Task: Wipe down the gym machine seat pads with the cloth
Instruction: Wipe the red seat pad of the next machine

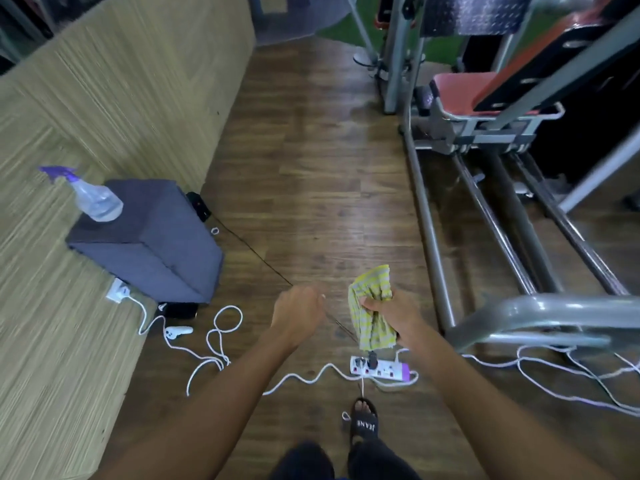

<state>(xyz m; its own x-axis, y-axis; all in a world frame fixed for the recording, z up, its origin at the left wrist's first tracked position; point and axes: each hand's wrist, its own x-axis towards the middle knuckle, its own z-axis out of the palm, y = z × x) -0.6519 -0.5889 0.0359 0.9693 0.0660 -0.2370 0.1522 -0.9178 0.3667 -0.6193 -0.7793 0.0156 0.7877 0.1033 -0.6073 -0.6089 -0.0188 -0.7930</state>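
Note:
My right hand (pixel 391 308) grips a yellow and grey striped cloth (pixel 372 306), which hangs bunched from my fist above the floor. My left hand (pixel 298 308) is curled into a loose fist beside it, holding nothing I can make out. The gym machine's red seat pad (pixel 460 93) sits far ahead at the upper right, on a grey metal frame. A spray bottle (pixel 93 199) with a purple trigger stands on a grey padded block (pixel 152 244) at the left.
A white power strip (pixel 381 367) and loose white cables (pixel 221 341) lie across the wooden floor in front of my sandalled foot (pixel 363 422). A grey curved machine bar (pixel 554 313) juts in at the right. A woven-pattern wall panel (pixel 104 98) runs along the left.

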